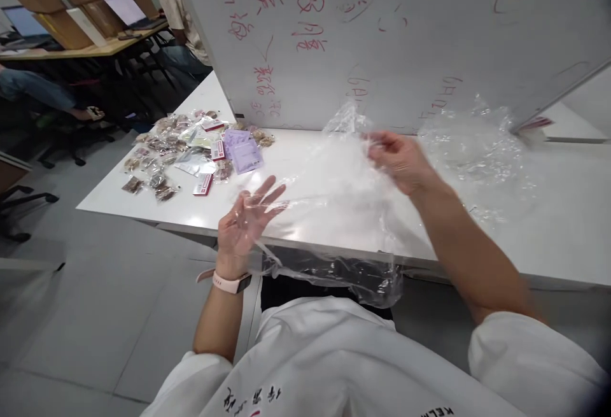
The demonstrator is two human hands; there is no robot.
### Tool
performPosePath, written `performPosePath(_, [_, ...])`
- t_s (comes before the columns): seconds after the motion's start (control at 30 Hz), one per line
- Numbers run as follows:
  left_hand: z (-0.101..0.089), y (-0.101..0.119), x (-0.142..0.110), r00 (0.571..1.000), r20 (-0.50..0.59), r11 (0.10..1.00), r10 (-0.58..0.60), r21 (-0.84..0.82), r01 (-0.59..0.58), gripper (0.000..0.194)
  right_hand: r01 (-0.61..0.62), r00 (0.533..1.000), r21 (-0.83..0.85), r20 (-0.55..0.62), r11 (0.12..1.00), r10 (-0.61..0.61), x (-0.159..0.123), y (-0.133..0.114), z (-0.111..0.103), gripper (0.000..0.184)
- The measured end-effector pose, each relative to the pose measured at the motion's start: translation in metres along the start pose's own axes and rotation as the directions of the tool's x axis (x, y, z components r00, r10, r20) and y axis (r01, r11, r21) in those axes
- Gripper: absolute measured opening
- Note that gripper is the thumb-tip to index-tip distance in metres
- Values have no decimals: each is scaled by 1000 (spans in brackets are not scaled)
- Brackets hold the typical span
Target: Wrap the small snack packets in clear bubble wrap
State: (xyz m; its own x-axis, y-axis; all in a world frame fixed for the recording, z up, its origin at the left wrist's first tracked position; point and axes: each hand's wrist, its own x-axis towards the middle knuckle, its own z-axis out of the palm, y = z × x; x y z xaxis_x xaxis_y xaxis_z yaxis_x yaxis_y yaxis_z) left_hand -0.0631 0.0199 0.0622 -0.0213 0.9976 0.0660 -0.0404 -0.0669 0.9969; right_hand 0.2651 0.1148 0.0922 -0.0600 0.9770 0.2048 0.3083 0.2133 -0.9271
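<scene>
A large clear plastic bag stretches between my two hands, over the table's front edge. Its lower part hangs in front of my shirt. My right hand pinches the bag's upper right part between thumb and fingers. On the other side, my left hand has its fingers spread, with the thin film lying across the palm and fingers. Whether this hand is inside the bag or behind it, I cannot tell. A pink-banded watch is on my left wrist.
Many small clear packets lie heaped at the table's left, with purple sachets and red-and-white boxes. More crumpled clear plastic lies on the right. A whiteboard stands along the back of the white table. People sit beyond.
</scene>
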Motion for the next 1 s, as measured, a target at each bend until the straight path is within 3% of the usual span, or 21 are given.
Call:
performPosePath(0.07, [-11,0,6,999,-38,996,-16,-90,13,38,24,985,48,-170,999,-15,-1,-1,-46,44])
performPosePath(0.13, [-16,-4,18,997,-23,988,-76,-134,72,31,91,960,-10,-265,996,-90,-6,-2,-80,40])
performPosePath(0.2, [-16,-10,36,991,23,986,-135,-98,137,30,113,928,-197,-330,974,-174,-12,-3,-99,33])
performPosePath(0.3, [-12,-12,70,991,16,987,-136,90,134,32,26,899,-505,-365,863,-241,-18,-7,-106,37])
performPosePath(0.37, [-9,-4,86,998,-70,952,2,306,19,30,5,889,-648,-345,761,-299,-22,-13,-99,42])
performPosePath(0.43, [-5,8,90,957,-129,827,260,542,-152,36,32,885,-746,-288,665,-366,-27,-21,-85,41])
performPosePath(0.5, [5,18,79,879,-49,647,474,696,-311,45,106,903,-780,-184,617,-388,-35,-27,-61,39])
performPosePath(0.53, [12,18,71,858,43,568,512,732,-376,46,162,923,-767,-105,620,-371,-39,-28,-45,39])
performPosePath(0.6, [28,6,51,860,268,452,435,761,-466,47,283,950,-699,110,657,-292,-46,-20,-11,42])
performPosePath(0.67, [43,-19,36,881,425,370,210,799,-474,56,370,920,-627,348,685,-178,-50,1,21,48])
performPosePath(0.73, [51,-44,29,879,476,328,-11,832,-447,64,409,858,-601,510,687,-65,-46,31,44,55])
performPosePath(0.8, [50,-55,35,855,498,356,-143,832,-425,64,409,826,-603,564,684,3,-35,60,55,59])
performPosePath(0.9, [31,-40,67,876,456,497,-157,803,-329,53,406,824,-598,567,691,7,-13,89,55,60])
performPosePath(0.93, [21,-30,84,920,375,524,-118,810,-263,49,413,822,-590,569,694,-5,-6,94,55,61])
performPosePath(1.0, [-3,-11,123,986,167,462,-12,876,-142,39,426,820,-580,572,694,-25,3,97,54,62])
